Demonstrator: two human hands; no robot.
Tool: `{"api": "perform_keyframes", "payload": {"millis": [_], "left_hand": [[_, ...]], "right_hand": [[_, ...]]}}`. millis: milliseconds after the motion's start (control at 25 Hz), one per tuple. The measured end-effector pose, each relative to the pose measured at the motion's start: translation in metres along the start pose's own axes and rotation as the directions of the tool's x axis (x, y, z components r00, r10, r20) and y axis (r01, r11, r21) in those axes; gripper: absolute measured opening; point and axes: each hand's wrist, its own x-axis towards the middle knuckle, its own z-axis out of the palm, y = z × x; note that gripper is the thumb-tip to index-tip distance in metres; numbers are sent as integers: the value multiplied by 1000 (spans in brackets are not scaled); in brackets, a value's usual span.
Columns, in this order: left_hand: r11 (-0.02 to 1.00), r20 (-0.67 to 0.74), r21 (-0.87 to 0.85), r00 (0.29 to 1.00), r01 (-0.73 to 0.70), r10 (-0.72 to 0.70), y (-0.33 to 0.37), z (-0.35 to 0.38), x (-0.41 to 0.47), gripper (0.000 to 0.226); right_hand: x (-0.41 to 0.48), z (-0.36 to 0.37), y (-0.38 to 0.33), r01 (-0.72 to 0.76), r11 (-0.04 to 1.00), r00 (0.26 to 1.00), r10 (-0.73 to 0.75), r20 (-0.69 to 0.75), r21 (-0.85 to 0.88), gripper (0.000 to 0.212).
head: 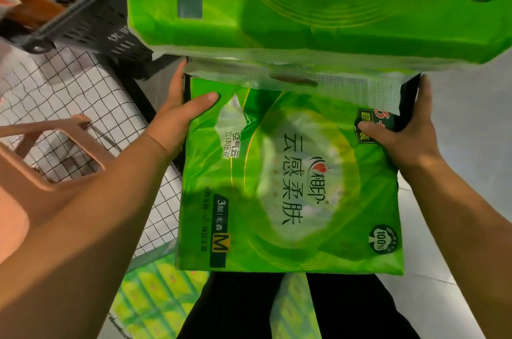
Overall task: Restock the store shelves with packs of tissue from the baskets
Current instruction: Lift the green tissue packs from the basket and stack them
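Note:
A large green pack of tissue [291, 186] is held flat in front of me, its printed face up. My left hand [180, 117] grips its upper left edge, thumb on top. My right hand [401, 130] grips its upper right corner, thumb pressed on the dark label. A second green pack of tissue [318, 0] of the same kind lies just beyond it, filling the top of the view. A black plastic basket [91, 22] with slotted walls stands at the upper left.
A wire mesh shelf [55, 94] over a white surface runs along the left. A pink plastic stool [41, 161] stands at the left edge. More green and yellow tissue packs [155, 297] lie low by my dark trousers. Grey floor tiles lie to the right.

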Motion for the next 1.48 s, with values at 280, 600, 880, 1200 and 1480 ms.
{"api": "perform_keyframes", "payload": {"millis": [280,600,880,1200,1480], "left_hand": [[994,-77,-13,992,-105,104,1,22,-3,62],[994,-131,-44,987,-98,91,-6,25,-23,49],[996,-166,-65,985,-60,49,18,36,-43,72],[996,-122,-64,991,-54,46,63,53,-71,92],[996,-60,30,995,-81,83,171,90,-127,99]], "right_hand": [[-1,-1,1,40,999,999,-40,-21,36,133],[-10,3,-4,57,997,998,-56,-14,47,124],[-29,-8,-15,75,992,997,-74,-11,106,113],[-68,-43,-44,135,988,988,-129,-85,78,115],[-126,-112,-145,140,984,976,-118,-182,108,126]]}}
